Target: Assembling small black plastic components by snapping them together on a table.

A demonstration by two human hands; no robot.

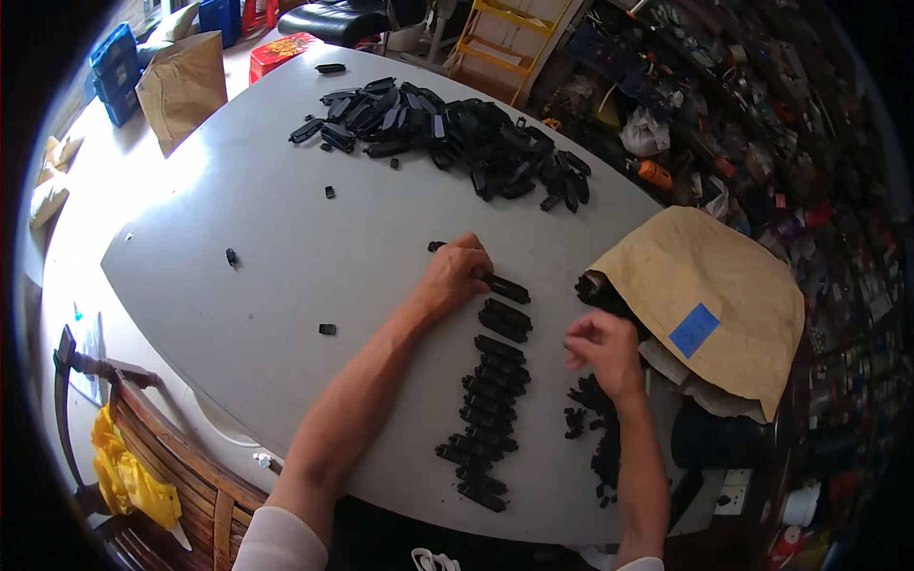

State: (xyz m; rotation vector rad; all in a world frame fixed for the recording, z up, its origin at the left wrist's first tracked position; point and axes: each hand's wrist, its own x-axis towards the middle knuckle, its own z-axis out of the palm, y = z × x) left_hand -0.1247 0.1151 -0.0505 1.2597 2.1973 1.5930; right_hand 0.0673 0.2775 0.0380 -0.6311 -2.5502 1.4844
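Observation:
My left hand point(457, 274) reaches over the middle of the table. Its closed fingertips grip the left end of a long black plastic part point(508, 289), at the top of a column of similar black parts point(490, 388) running toward me. The end of a small black piece point(436, 246) shows just beyond that hand's knuckles. My right hand point(607, 350) is to the right of the column, beside the mouth of a brown paper bag point(733, 295). Its fingers are bent together; whatever they may hold is hidden. Small black pieces point(602, 428) lie loosely piled below it, partly behind my forearm.
A large heap of long black parts point(466, 128) covers the table's far side. Single small black pieces point(327, 329) lie scattered on the left. A wooden chair point(171, 457) with a yellow bag stands at the near left. Cluttered shelves point(743, 105) line the right.

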